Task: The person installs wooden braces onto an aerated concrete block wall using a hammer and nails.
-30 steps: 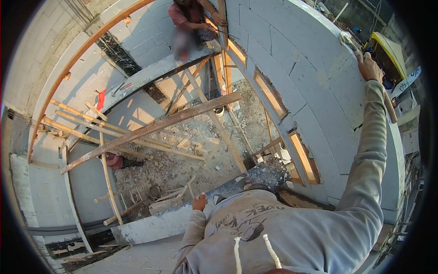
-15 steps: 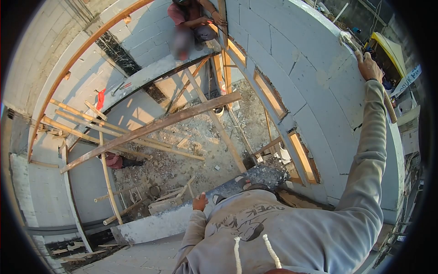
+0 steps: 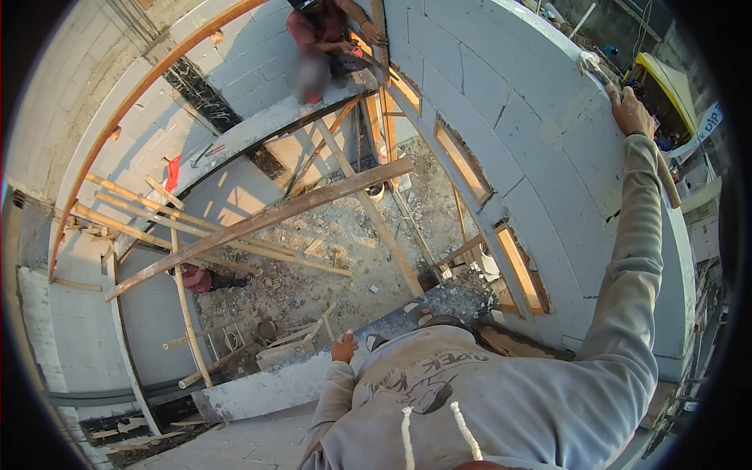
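Observation:
My right hand [image 3: 631, 113] rests at the top edge of the grey block wall [image 3: 540, 133], its fingers round a wooden-handled tool [image 3: 668, 182]. The handle sticks out below my wrist, and the tool's far end lies on the wall top beyond my fingers. Low in the middle of the view, my left hand [image 3: 343, 347] is beside my body above a pale concrete ledge [image 3: 274, 385]. Its fingers are loosely curled, with no object visible in them.
A co-worker [image 3: 313, 31] sits on a high ledge at the top, hands by an upright timber. Another person [image 3: 200, 279] is lower left. A long plank [image 3: 266, 222] and bamboo poles [image 3: 149, 205] span the space above a rubble floor [image 3: 290, 294]. Window frames [image 3: 464, 159] line the wall.
The co-worker at the top has shifted posture, with the head lower and one hand moved slightly. My hands keep nearly the same places and poses.

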Tool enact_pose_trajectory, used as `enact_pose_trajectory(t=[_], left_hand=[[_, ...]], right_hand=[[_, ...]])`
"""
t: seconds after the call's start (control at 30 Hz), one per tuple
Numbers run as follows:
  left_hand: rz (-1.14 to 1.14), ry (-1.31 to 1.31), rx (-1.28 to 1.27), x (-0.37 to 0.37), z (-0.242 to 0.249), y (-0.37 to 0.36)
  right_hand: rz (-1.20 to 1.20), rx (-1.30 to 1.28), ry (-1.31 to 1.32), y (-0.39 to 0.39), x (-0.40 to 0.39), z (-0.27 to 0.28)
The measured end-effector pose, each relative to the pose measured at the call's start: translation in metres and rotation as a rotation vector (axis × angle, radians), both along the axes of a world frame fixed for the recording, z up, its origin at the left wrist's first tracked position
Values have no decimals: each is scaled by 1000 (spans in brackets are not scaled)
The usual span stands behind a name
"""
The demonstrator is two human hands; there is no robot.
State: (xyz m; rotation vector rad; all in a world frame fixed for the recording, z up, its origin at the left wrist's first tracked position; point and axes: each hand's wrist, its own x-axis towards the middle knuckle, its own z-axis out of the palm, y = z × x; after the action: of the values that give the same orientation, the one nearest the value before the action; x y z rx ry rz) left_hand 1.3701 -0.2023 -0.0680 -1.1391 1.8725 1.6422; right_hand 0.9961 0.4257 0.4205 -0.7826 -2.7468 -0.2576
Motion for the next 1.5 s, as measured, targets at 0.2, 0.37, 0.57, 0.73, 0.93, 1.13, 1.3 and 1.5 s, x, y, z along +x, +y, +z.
enact_pose_trajectory(t=[0.2, 0.37, 0.57, 0.73, 0.93, 1.13, 1.3, 1.5], left_hand=[[38, -8, 11, -4, 12, 5], [71, -42, 53, 0, -4, 0], [6, -86, 76, 0, -25, -13], [-8, -73, 126, -8, -35, -25], [5, -38, 88, -9, -33, -20], [-48, -30, 124, -10, -47, -22], [-51, -60, 86, -19, -22, -6], [-38, -58, 115, -24, -19, 1]], right_hand=[[2, -2, -4, -1, 1, 2], [37, -41, 58, -8, 7, 1], [7, -81, 60, -19, 14, 6], [4, -82, 51, -18, 14, 7], [11, -97, 59, -20, 15, 8], [15, -106, 60, -21, 16, 9], [27, -119, 75, -21, 18, 9], [28, -119, 70, -23, 19, 11]])
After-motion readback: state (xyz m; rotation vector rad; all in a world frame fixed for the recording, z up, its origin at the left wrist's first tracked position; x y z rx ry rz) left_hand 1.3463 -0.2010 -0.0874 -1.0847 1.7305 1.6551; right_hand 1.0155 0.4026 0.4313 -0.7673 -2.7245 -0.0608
